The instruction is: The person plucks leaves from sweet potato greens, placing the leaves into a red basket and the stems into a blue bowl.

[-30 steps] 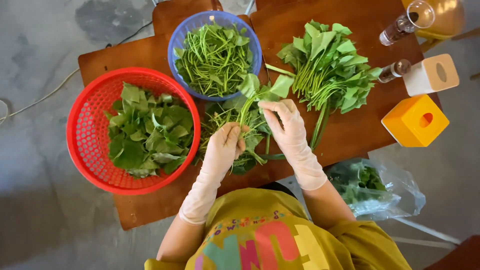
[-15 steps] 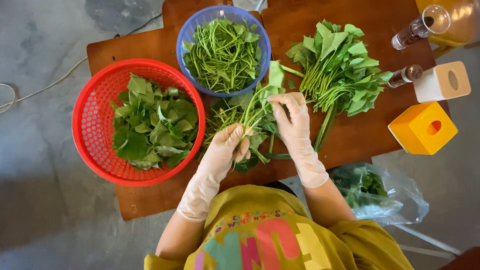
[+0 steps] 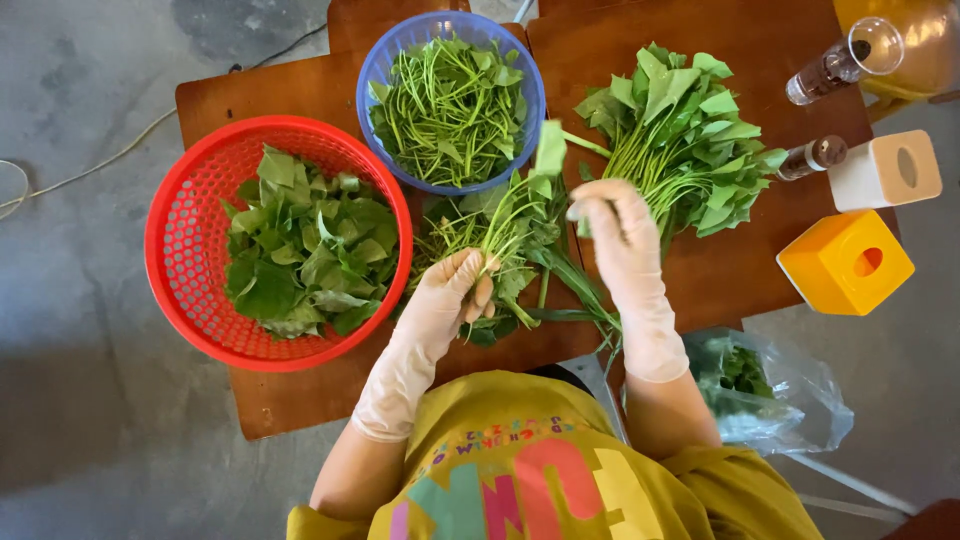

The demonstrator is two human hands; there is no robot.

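Both my hands wear pale latex gloves. My left hand [image 3: 452,292] grips a bunch of leafy green stems [image 3: 500,235] lying on the brown wooden table [image 3: 300,95]. My right hand [image 3: 612,222] pinches a single green leaf [image 3: 550,150] at the bunch's top end, just below the blue bowl [image 3: 385,65] of plucked green stems. A red plastic basket [image 3: 180,240] with loose picked leaves sits to the left of my left hand. A larger pile of uncut leafy greens [image 3: 680,130] lies right of my right hand.
A yellow box with a round hole [image 3: 845,262], a white box [image 3: 885,170] and two small bottles [image 3: 830,65] stand at the table's right edge. A clear plastic bag of greens [image 3: 760,390] hangs below the table. Grey concrete floor surrounds it.
My right hand has lifted slightly and shifted right along the bunch, drawing a leaf up toward the blue bowl. My left hand stays clamped on the stems.
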